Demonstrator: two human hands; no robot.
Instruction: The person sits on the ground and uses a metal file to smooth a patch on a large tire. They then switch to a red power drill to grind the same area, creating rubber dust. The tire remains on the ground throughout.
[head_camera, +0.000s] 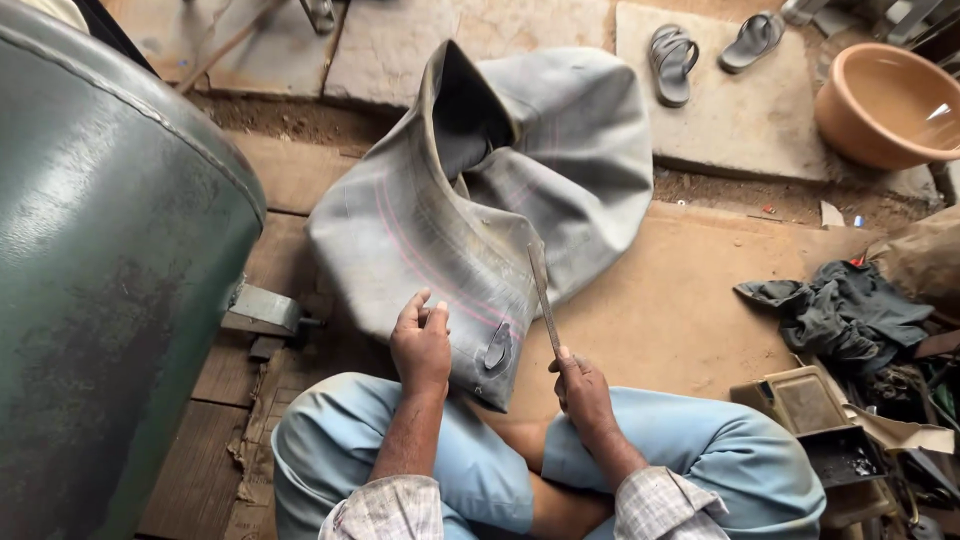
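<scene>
Two hands work at near edge of large grey rubber inner tube (470, 200), which lies slumped on brown floor mat (680, 310) against person's crossed legs, so worked spot stays within reach. Left hand (421, 345) pinches tube edge, pinning it flat. Right hand (582, 388) closes around long flat metal file (542, 295), tip angled far over small dark patch (497, 346). Green metal tank (100, 250) stands left.
</scene>
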